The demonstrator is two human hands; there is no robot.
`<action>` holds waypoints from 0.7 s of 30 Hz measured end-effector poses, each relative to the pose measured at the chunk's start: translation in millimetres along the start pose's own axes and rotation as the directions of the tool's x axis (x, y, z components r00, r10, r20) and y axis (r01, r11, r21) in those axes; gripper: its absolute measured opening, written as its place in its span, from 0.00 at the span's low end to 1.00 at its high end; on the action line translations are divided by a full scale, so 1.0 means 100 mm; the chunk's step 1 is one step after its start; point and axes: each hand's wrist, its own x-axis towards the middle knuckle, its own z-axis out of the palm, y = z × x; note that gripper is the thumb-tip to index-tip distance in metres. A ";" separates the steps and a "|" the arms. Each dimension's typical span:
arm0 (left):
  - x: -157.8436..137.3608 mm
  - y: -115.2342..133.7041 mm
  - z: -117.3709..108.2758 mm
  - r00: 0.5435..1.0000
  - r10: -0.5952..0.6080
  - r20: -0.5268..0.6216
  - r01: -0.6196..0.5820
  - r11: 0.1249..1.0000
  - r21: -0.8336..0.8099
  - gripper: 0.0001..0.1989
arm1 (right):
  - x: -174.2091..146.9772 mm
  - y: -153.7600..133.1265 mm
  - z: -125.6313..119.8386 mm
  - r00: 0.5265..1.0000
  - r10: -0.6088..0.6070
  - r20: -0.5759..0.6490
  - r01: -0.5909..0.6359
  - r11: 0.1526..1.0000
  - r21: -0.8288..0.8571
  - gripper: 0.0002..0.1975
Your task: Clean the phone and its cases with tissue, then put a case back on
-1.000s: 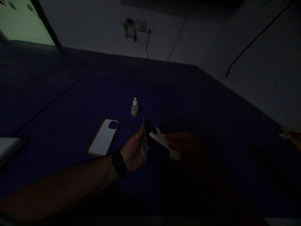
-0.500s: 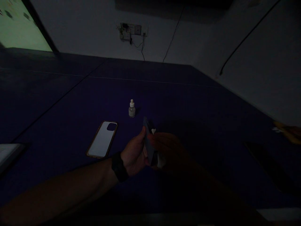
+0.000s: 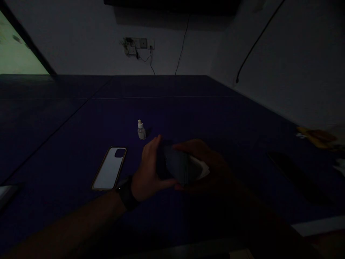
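Note:
Between both hands, above the dark blue surface, is a smartphone [image 3: 176,165], a dark bluish slab blurred by motion and poor light. My left hand [image 3: 147,171], with a black watch [image 3: 127,194] at the wrist, is closed round its left side. My right hand [image 3: 214,163] grips the right end, and a crumpled white cloth [image 3: 202,169] sticks out between that hand and the phone. A clear phone case [image 3: 109,169] with a camera cut-out lies left of my left hand. Beyond the hands a small dropper bottle [image 3: 141,132] stands upright.
A dark flat slab [image 3: 295,176] lies at the right, with a yellowish crumpled item [image 3: 318,137] behind it. At the left edge is part of a white box-like thing [image 3: 7,194]. Sockets [image 3: 137,44] with cables are on the back wall.
The phone has turned from nearly edge-on to a more sideways position. My right hand has moved from its face to its right end. The camera view has shifted slightly.

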 end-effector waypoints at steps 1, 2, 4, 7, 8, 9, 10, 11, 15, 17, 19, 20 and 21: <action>0.01 0.02 -0.01 0.998 0.052 0.034 -0.054 0.998 0.034 0.58 | 0.00 0.01 0.02 0.999 -0.004 0.033 0.003 0.999 0.045 0.39; 0.02 0.04 -0.02 0.994 0.080 0.069 -0.083 0.996 0.041 0.54 | 0.00 0.02 0.05 0.998 -0.010 0.063 0.005 0.996 0.086 0.40; 0.02 0.08 -0.02 0.991 0.092 0.092 -0.093 0.996 0.009 0.49 | 0.00 0.03 0.08 0.995 -0.015 0.097 0.000 0.988 0.154 0.43; 0.00 0.14 -0.02 1.000 0.003 0.029 -0.001 0.996 -0.087 0.44 | -0.01 0.03 0.08 0.994 -0.014 0.108 -0.013 0.969 0.248 0.45; -0.01 0.15 -0.02 0.999 -0.042 0.003 0.042 0.991 -0.130 0.42 | -0.02 0.02 0.08 0.994 -0.002 0.105 -0.029 0.956 0.292 0.44; -0.02 0.17 -0.02 0.996 -0.086 -0.011 0.083 0.981 -0.176 0.41 | -0.02 0.01 0.08 0.995 0.018 0.093 -0.050 0.934 0.353 0.42; -0.03 0.18 -0.02 0.992 -0.124 -0.015 0.118 0.969 -0.216 0.39 | -0.02 0.00 0.08 0.996 0.046 0.074 -0.074 0.900 0.430 0.39; -0.04 0.18 -0.02 0.989 -0.148 -0.015 0.140 0.959 -0.247 0.38 | -0.02 -0.01 0.09 0.995 0.085 0.044 -0.095 0.854 0.511 0.35; -0.07 0.19 -0.02 0.982 -0.187 0.026 0.186 0.928 -0.322 0.40 | -0.02 -0.04 0.19 0.942 0.262 -0.211 -0.073 0.772 0.632 0.16; -0.08 0.20 -0.01 0.974 -0.217 0.063 0.225 0.902 -0.368 0.39 | -0.02 -0.05 0.22 0.903 0.265 -0.338 -0.061 0.857 0.511 0.09; -0.10 0.21 0.00 0.963 -0.245 0.108 0.268 0.876 -0.400 0.38 | -0.03 -0.06 0.22 0.887 0.192 -0.420 -0.038 0.937 0.347 0.07; -0.11 0.21 0.02 0.959 -0.256 0.123 0.284 0.869 -0.405 0.38 | -0.03 -0.07 0.22 0.887 0.142 -0.439 -0.019 0.962 0.274 0.08; -0.11 0.22 0.03 0.956 -0.263 0.129 0.293 0.867 -0.403 0.38 | -0.03 -0.08 0.21 0.893 0.096 -0.440 0.003 0.976 0.220 0.08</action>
